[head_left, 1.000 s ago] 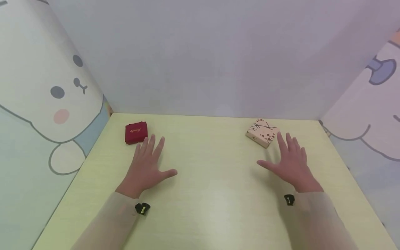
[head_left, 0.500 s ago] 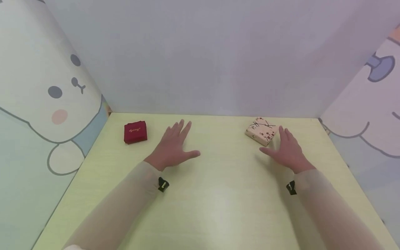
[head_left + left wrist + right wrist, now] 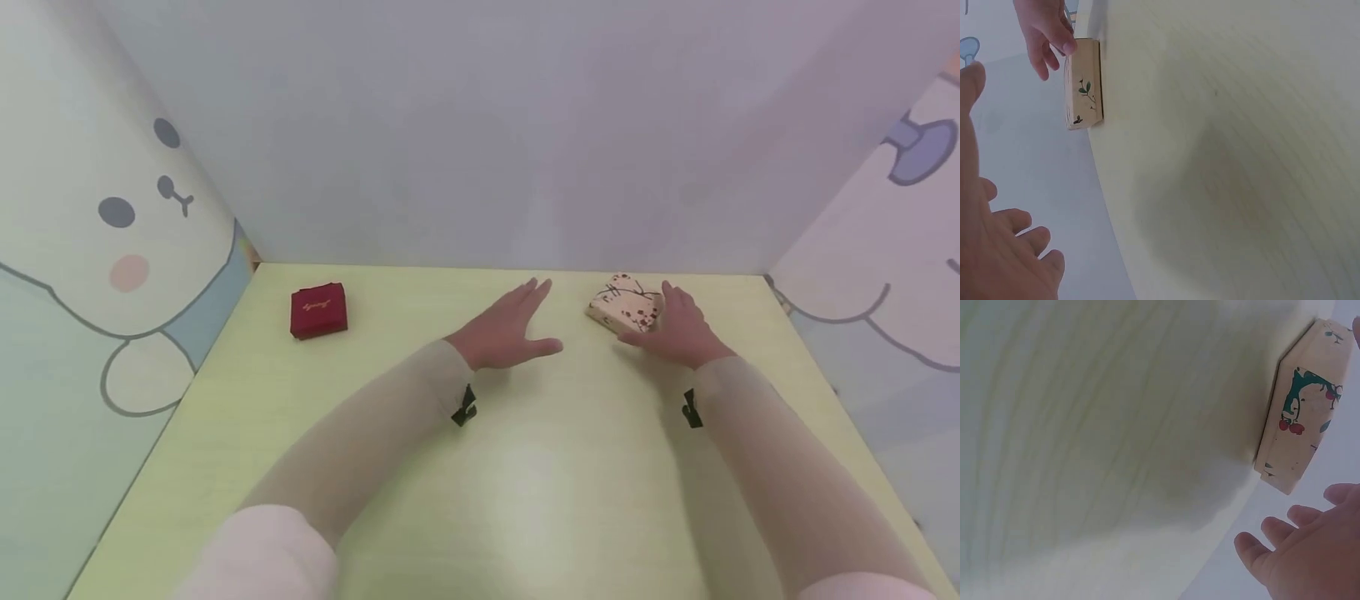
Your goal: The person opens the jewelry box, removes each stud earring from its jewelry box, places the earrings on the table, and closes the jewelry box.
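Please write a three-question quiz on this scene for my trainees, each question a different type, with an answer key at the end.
1. Fill the gap: In the head view, the red box has gold-coloured ____ on its top.

2. Multiple choice: Which hand is nearest the flower-patterned box?
a) the left one
b) the right one
c) both equally

3. True or false: In the head view, the left hand is between the two boxes, touching neither.

Key:
1. lettering
2. b; the right hand is right at the box, while the left is separated from it by a clear gap.
3. True.
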The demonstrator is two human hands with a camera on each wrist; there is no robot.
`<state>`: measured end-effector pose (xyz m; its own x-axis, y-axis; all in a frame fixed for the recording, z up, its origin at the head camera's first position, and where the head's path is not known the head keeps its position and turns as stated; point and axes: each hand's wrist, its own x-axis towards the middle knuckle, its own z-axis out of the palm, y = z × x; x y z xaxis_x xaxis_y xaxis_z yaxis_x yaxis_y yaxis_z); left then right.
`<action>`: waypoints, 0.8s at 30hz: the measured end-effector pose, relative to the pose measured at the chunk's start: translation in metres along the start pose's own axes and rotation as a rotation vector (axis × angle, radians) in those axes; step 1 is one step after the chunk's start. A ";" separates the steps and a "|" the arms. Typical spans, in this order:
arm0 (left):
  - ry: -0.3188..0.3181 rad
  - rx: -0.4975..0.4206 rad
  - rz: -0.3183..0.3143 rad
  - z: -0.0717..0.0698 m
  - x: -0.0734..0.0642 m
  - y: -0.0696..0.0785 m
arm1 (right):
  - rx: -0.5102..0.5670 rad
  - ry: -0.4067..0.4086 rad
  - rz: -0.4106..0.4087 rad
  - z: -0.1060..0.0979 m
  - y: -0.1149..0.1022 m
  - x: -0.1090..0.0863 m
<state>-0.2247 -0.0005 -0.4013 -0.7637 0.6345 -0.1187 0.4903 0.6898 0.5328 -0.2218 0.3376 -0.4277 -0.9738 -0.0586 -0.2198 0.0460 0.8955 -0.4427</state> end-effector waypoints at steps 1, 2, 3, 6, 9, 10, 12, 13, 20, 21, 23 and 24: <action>-0.006 -0.015 -0.002 0.002 0.006 0.003 | 0.001 0.000 0.003 -0.001 0.000 0.003; -0.009 -0.031 -0.003 0.004 0.012 0.004 | 0.001 0.000 0.008 -0.002 0.000 0.007; -0.014 -0.047 -0.004 0.007 0.018 0.006 | 0.005 -0.003 0.020 -0.002 0.000 0.009; -0.025 -0.092 -0.013 0.013 0.032 0.012 | 0.025 -0.012 0.042 -0.005 0.004 0.017; -0.023 -0.120 -0.030 0.017 0.043 0.017 | 0.052 -0.035 0.046 -0.008 0.010 0.022; -0.017 -0.131 -0.033 0.017 0.045 0.019 | 0.067 -0.042 0.042 -0.009 0.011 0.023; 0.002 -0.158 -0.039 0.018 0.050 0.023 | 0.083 -0.055 0.038 -0.010 0.013 0.024; 0.016 -0.179 -0.040 0.019 0.053 0.025 | 0.089 -0.060 0.036 -0.011 0.014 0.025; 0.062 -0.397 -0.102 0.040 0.065 0.031 | 0.045 -0.070 -0.024 -0.007 0.015 0.030; 0.064 -0.411 -0.112 0.044 0.066 0.030 | 0.043 -0.065 -0.031 -0.006 0.015 0.031; 0.066 -0.419 -0.134 0.051 0.068 0.029 | 0.037 -0.057 -0.045 -0.004 0.015 0.032; 0.070 -0.419 -0.144 0.053 0.068 0.029 | 0.038 -0.051 -0.054 -0.004 0.015 0.032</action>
<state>-0.2407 0.0811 -0.4382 -0.8451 0.5077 -0.1674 0.1755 0.5593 0.8102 -0.2533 0.3509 -0.4378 -0.9624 -0.1298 -0.2385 0.0029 0.8733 -0.4872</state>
